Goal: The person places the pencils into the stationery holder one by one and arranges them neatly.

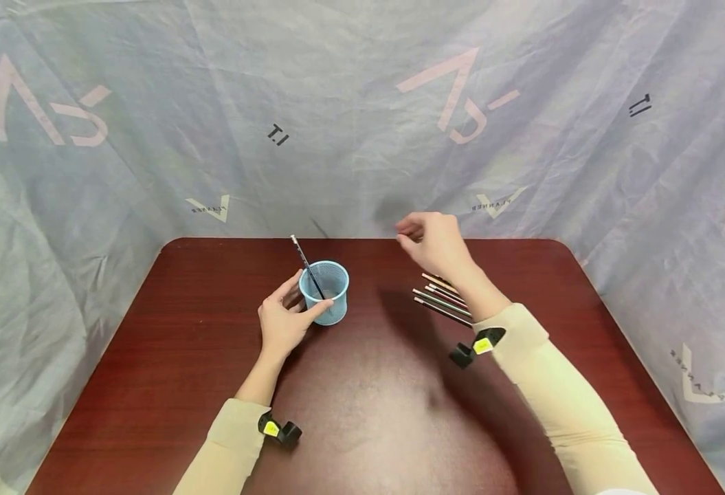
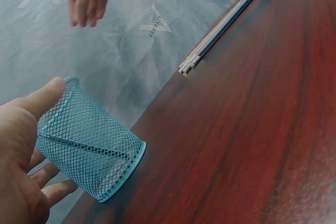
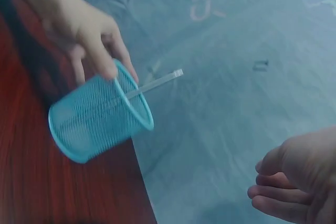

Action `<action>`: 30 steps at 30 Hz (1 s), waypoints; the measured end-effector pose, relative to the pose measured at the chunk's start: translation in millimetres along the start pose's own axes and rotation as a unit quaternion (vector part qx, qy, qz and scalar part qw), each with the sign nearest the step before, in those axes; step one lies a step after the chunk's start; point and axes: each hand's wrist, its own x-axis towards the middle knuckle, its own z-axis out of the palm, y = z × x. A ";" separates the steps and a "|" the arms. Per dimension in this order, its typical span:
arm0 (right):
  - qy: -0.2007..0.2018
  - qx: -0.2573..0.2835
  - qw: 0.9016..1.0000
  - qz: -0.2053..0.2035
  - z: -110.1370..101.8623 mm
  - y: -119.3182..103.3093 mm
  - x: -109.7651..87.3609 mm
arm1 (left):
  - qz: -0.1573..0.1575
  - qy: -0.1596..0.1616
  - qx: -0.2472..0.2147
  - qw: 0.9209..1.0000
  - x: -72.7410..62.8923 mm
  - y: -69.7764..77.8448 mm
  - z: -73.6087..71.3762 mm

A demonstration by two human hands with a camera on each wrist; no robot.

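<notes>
A light blue mesh pencil cup point(image 1: 337, 292) stands on the table, and one dark pencil point(image 1: 308, 265) leans inside it with its eraser end above the rim. My left hand point(image 1: 283, 322) holds the cup from the left, thumb at the near side of the rim and fingers around the far side. My right hand point(image 1: 438, 247) hangs in the air to the right of the cup, fingers loosely bent, with nothing between them. Below its wrist lie several pencils point(image 1: 442, 299) side by side, partly hidden by the right forearm.
The dark red wooden table point(image 1: 183, 357) ends at the back against a grey printed cloth point(image 1: 337, 137), which also hangs at both sides. Each wrist carries a small black camera; the right one point(image 1: 462, 355) hangs above the table near the pencils.
</notes>
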 end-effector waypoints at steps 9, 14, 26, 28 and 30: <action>-0.014 -0.033 0.999 0.013 -20.4 46.7 -34.3 | 0.040 0.032 0.017 0.999 -3.5 -0.7 4.9; -0.029 -0.054 0.998 0.015 -19.2 71.0 -58.5 | 0.044 0.041 0.025 0.998 -5.1 -2.7 6.6; -0.074 -0.090 0.993 0.006 -8.6 114.5 -107.9 | 0.044 0.021 0.020 0.999 -8.2 18.1 3.9; -0.084 -0.092 0.992 0.004 -4.1 118.3 -113.6 | 0.044 0.017 0.013 0.999 -9.6 23.3 2.6; -0.094 -0.096 0.991 0.000 0.3 121.4 -118.6 | 0.043 0.015 0.007 0.999 -10.4 25.6 1.9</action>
